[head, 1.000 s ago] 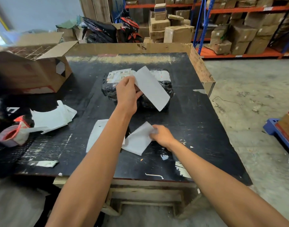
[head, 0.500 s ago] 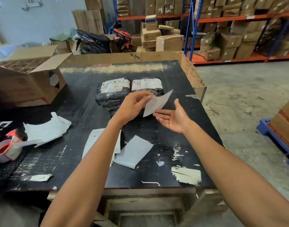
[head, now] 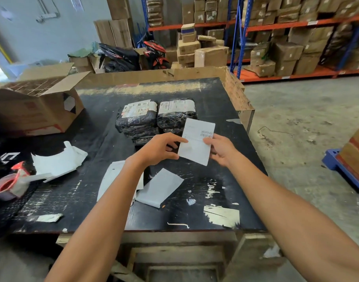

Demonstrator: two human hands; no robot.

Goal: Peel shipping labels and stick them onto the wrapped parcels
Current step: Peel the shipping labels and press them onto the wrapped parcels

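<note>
Two black wrapped parcels lie side by side on the black table (head: 194,218): the left parcel (head: 136,123) and the right parcel (head: 175,117), each with a white label on its far end. A third dark parcel is partly hidden under my left hand. I hold a white shipping label (head: 197,142) upright just in front of the right parcel. My left hand (head: 160,148) pinches its left edge and my right hand (head: 221,148) pinches its right edge. A barcode shows near its right side.
White backing sheets (head: 160,188) lie on the table under my left forearm, and crumpled paper (head: 58,159) lies to the left. A red tape dispenser (head: 9,184) sits at the left edge. An open cardboard box (head: 34,106) stands at the back left. Warehouse shelving with boxes rises behind.
My right hand left the sheet on the table, rose and took the label's right edge. The label turned from tilted in my left hand alone to upright between both hands.
</note>
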